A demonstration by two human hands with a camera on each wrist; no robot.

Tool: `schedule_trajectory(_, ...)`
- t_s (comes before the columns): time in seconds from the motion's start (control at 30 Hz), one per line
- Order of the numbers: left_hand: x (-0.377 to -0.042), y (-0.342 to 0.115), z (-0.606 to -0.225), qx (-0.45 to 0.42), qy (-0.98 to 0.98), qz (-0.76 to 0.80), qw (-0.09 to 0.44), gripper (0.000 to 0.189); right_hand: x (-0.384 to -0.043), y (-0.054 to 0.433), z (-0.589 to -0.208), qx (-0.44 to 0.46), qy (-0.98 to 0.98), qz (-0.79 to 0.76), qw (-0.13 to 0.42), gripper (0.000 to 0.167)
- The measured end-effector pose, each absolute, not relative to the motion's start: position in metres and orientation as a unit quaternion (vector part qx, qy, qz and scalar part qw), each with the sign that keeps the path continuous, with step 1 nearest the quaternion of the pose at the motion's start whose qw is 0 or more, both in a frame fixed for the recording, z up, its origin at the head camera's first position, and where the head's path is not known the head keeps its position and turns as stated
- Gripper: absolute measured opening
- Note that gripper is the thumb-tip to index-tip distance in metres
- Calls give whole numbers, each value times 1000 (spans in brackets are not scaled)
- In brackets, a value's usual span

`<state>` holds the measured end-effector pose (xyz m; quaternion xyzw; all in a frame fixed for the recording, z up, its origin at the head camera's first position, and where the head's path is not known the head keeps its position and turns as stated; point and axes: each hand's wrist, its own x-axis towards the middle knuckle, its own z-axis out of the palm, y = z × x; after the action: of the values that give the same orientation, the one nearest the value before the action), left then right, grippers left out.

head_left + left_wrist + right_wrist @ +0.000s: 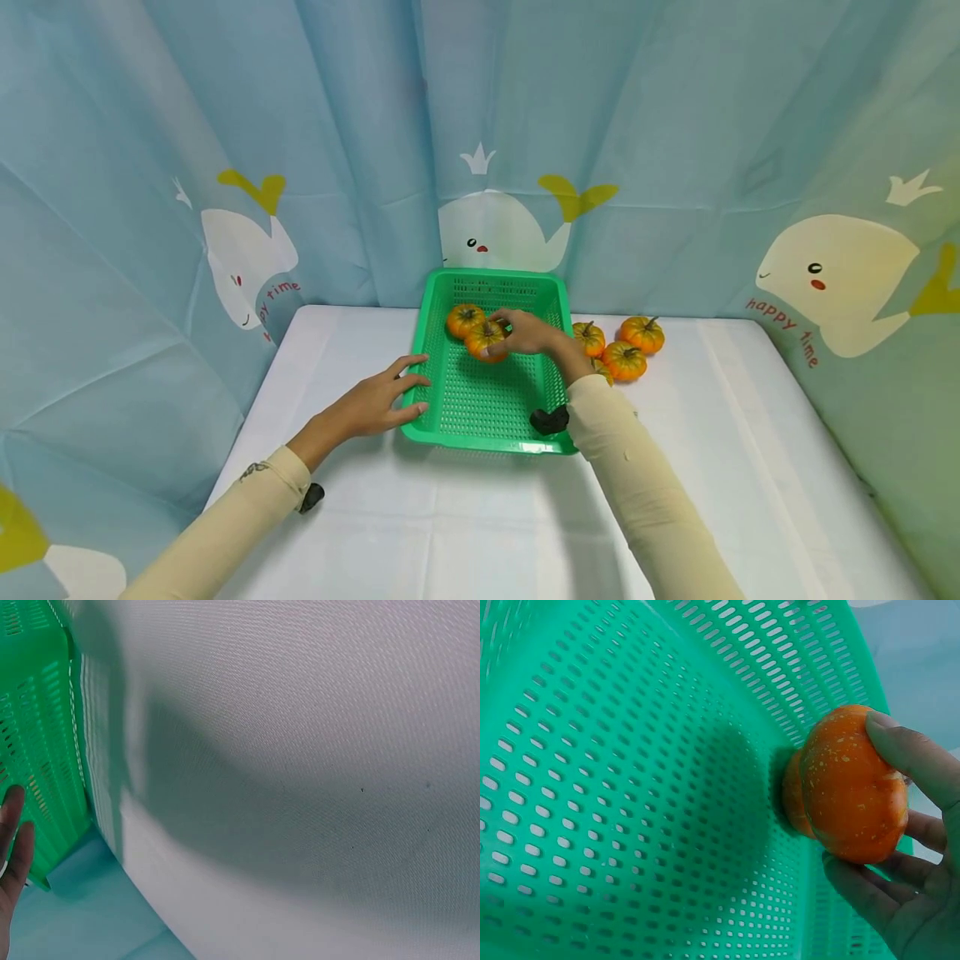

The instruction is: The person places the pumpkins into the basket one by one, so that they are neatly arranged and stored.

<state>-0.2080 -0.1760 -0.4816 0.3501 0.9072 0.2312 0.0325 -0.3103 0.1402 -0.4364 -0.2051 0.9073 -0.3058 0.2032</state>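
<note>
A small orange pumpkin (485, 340) is gripped by my right hand (525, 332) inside the green plastic basket (487, 445). In the right wrist view, the thumb and fingers wrap the sides of this speckled pumpkin (853, 784). Behind it a second pumpkin (465, 321) sits towards the basket's far left corner; the right wrist view shows only its edge. My left hand (378, 402) is at the basket's left rim, its fingers spread and its fingertips at the edge. Part of that hand (13, 847) also shows against the basket wall (41, 742) in the left wrist view.
Just right of the basket, several more pumpkins (625, 361) lie grouped on the white-covered table (480, 517), some partly hidden by the right arm. A blue curtain (360, 150) with whale prints hangs behind the table and along its sides.
</note>
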Motion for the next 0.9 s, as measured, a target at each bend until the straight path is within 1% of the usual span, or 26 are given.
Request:
schedule_trajectory(0.43, -208, -176, -484, 353, 906, 234, 26, 41, -310, 127, -447, -210, 905, -294, 227, 79)
schedule_trajectory(0.63, -209, -176, -484, 353, 907, 230, 23, 42, -313, 124, -451, -205, 903, -288, 244, 75)
schedule_trajectory(0.9, -208, -176, -483, 353, 906, 231, 25, 42, -314, 119, -458, -215, 900, -289, 246, 73)
